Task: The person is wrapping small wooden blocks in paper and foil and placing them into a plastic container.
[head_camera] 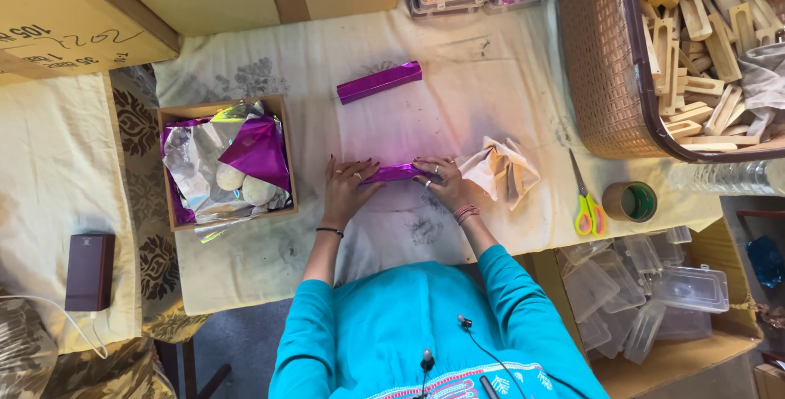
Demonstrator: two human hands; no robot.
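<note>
Both hands, left hand (347, 192) and right hand (441, 183), press fingers flat on the purple foil parcel (398, 172), crumpled tan paper (503, 170) just beyond the right fingertips, scissors (586, 203) farther out.

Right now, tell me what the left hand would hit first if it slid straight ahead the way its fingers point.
The left hand points up the cloth-covered table. Straight on, it would probably meet the wrapped purple bar first, though it may pass just left of it.
</note>
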